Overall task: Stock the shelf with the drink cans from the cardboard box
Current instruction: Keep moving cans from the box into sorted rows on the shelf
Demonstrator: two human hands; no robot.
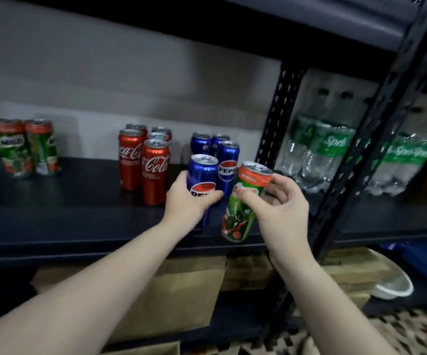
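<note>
My left hand (188, 201) grips a blue Pepsi can (202, 175), which stands at the front of a cluster of blue Pepsi cans (229, 160) on the dark shelf (66, 201). My right hand (276, 203) holds a green Milo can (243, 208) with an orange top band, tilted, just right of that Pepsi can and over the shelf's front edge. Several red Coca-Cola cans (153, 170) stand to the left of the Pepsi group. Two green Milo cans (25, 147) stand at the far left of the shelf.
A black perforated upright (279, 116) bounds the shelf on the right. Beyond it stand packs of Sprite bottles (335, 147). Cardboard boxes (181, 290) sit below the shelf, and a white bowl (394, 285) lies at lower right. Another shelf board (309, 26) runs overhead.
</note>
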